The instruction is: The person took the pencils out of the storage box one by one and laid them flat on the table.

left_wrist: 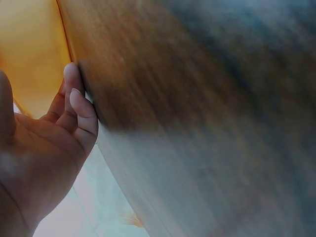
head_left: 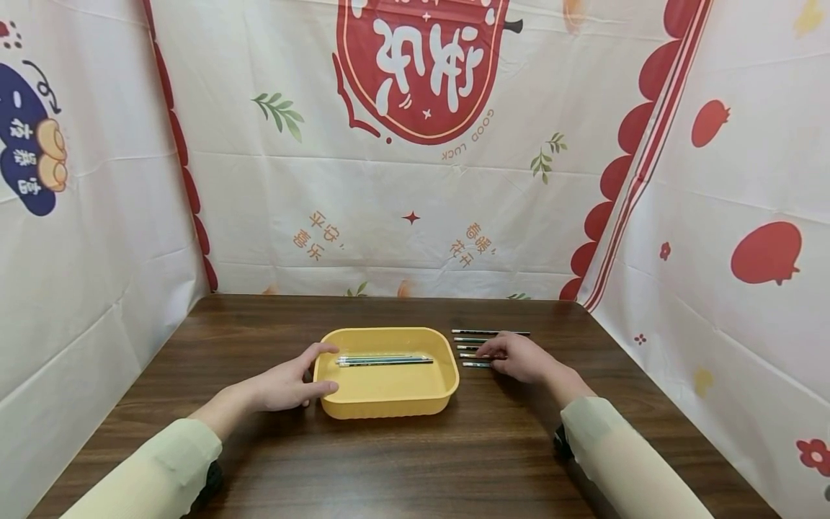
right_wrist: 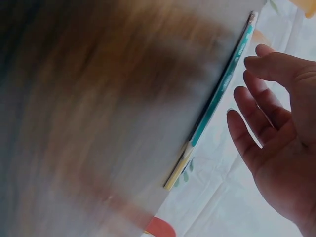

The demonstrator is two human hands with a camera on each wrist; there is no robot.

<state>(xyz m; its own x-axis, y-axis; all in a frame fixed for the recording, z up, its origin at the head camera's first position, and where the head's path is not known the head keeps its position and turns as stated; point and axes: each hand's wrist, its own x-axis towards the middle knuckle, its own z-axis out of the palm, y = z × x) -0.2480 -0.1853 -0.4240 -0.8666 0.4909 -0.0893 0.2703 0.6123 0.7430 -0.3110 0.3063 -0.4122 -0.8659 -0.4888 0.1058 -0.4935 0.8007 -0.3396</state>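
A yellow plastic basket (head_left: pixel 389 409) with several pencils (head_left: pixel 385 361) lying in it stands mid-table. My left hand (head_left: pixel 285 382) holds its left end, thumb and index finger over the rim. In the left wrist view, the other fingers (left_wrist: pixel 74 106) bend against the outside of the wall. To the basket's right, several pencils lie side by side, the farthest pencil (head_left: pixel 491 332) showing most. My right hand (head_left: pixel 525 358) hovers over their right ends, hiding part of them. The right wrist view shows a green pencil (right_wrist: pixel 222 84) on the table, with loosely bent fingers apart from it.
The dark wood table (head_left: pixel 402 476) is enclosed by a printed white cloth (head_left: pixel 389 180) at the back and both sides. Light sleeves cover both forearms, with a dark band under each cuff.
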